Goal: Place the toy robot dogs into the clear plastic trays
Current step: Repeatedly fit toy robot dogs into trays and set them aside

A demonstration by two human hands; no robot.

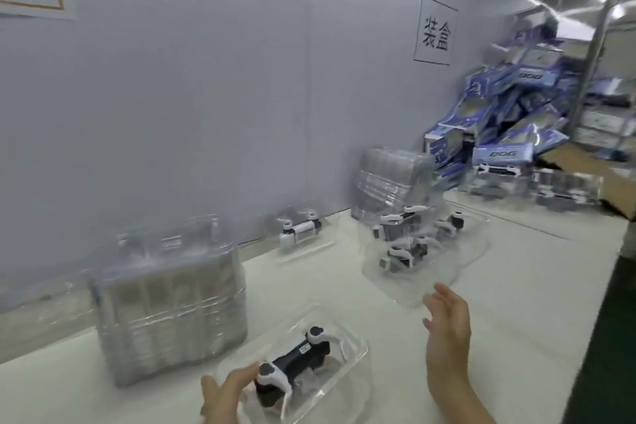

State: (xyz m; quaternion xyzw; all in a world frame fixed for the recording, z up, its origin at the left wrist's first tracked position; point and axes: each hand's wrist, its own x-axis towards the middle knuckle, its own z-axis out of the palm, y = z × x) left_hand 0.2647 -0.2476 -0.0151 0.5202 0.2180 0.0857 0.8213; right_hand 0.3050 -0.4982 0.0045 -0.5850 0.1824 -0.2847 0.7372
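Toy robot dog, black-and-white plastic [296, 360]: lies in the nearest clear plastic tray [358, 351] at the worktop's near edge; looks seated.
Left hand [222, 394]: thumb on the dog's near end; grip closed or not, cannot tell.
Right hand [447, 323]: grip wide, fingers spread, holding nothing.
Stack of empty clear trays [172, 303]: left, untouched; much packing likely left.
Farther filled trays [409, 251]: dogs inside, blurred; done.
Far single filled tray [299, 232]: by the wall.

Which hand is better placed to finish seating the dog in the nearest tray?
Left, probably. The left hand holds the toy robot dog in the nearest tray; the right hand hangs open above the table, holding nothing.
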